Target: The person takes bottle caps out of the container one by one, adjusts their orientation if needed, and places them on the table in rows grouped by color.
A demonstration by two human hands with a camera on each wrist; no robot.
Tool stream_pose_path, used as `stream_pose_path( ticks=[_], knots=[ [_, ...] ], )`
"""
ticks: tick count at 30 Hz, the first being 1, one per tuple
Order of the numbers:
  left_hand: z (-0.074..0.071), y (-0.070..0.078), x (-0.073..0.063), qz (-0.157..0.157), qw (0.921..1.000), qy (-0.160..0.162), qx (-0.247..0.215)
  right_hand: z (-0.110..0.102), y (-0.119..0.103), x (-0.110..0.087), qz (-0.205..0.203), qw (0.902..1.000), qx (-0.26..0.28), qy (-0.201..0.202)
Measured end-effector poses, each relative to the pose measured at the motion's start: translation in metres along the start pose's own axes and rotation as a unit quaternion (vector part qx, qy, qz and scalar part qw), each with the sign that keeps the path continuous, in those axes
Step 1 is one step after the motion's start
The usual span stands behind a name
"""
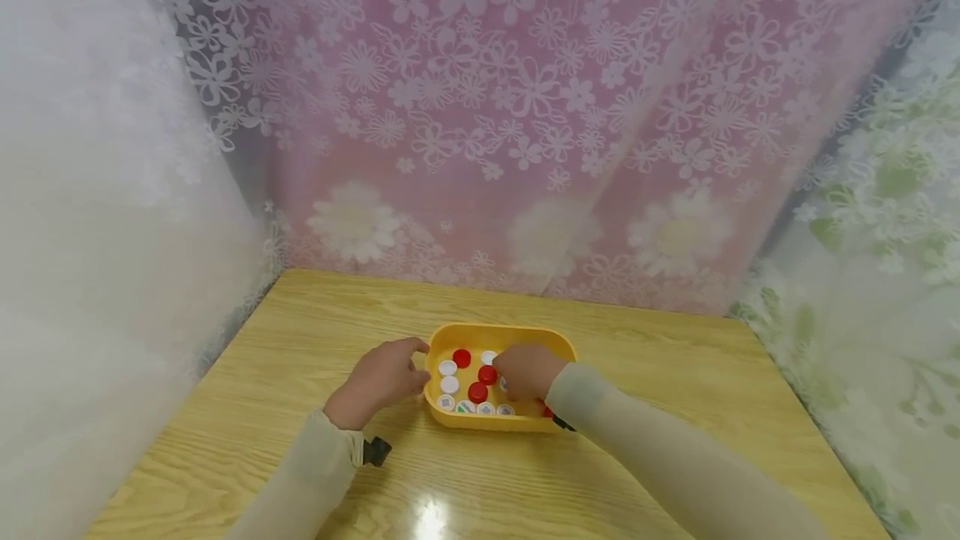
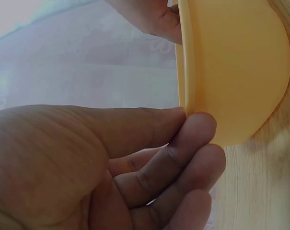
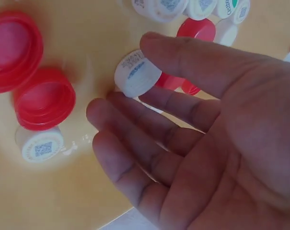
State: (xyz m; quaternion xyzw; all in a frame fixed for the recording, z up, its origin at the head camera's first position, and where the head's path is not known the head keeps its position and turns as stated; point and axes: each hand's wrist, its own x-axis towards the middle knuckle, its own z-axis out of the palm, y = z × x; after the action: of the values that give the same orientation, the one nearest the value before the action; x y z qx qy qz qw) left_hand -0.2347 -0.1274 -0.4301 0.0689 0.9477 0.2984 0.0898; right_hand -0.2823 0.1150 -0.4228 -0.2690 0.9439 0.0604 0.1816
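Note:
A yellow plastic tub (image 1: pixel 472 421) stands on the table with red and white bottle caps inside. My left hand (image 1: pixel 382 377) is at its left end; in the left wrist view the thumb (image 2: pixel 159 122) and index finger pinch the rim. My right hand (image 1: pixel 528 369) reaches down into the tub's right half. Between its thumb and fingers it pinches a white bottle cap (image 3: pixel 137 74) with printing on top, tilted on its edge. Two red caps (image 3: pixel 46 98) lie hollow side up near the fingertips, beside a printed white cap (image 3: pixel 41 146).
More caps lie in the tub's left half: a red cap (image 1: pixel 477 392), a plain white cap (image 1: pixel 449 385) and a row of printed caps (image 1: pixel 446 402) along the front wall. The wooden table (image 1: pixel 360 290) meets floral curtains (image 1: pixel 480 148) behind and at both sides.

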Motion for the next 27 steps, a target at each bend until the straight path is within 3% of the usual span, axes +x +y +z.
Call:
stream_pose_path(
  ticks=[6,17,22,27],
  knots=[
    [0.000,0.003,0.000,0.001,1.0000,0.001,0.003,0.003,-0.001,0.000,0.000,0.9996,-0.027,0.010],
    [0.000,0.002,0.000,0.006,1.0000,0.000,0.008,0.004,-0.001,-0.002,-0.012,0.9997,-0.008,0.021],
    [0.000,0.000,0.000,0.007,0.9999,0.001,0.010,-0.011,0.001,-0.009,-0.036,0.9964,0.025,0.072],
    [-0.002,-0.001,-0.002,0.008,0.9999,0.004,0.009,-0.035,-0.009,-0.031,-0.072,0.9865,0.028,0.145]
  ],
)
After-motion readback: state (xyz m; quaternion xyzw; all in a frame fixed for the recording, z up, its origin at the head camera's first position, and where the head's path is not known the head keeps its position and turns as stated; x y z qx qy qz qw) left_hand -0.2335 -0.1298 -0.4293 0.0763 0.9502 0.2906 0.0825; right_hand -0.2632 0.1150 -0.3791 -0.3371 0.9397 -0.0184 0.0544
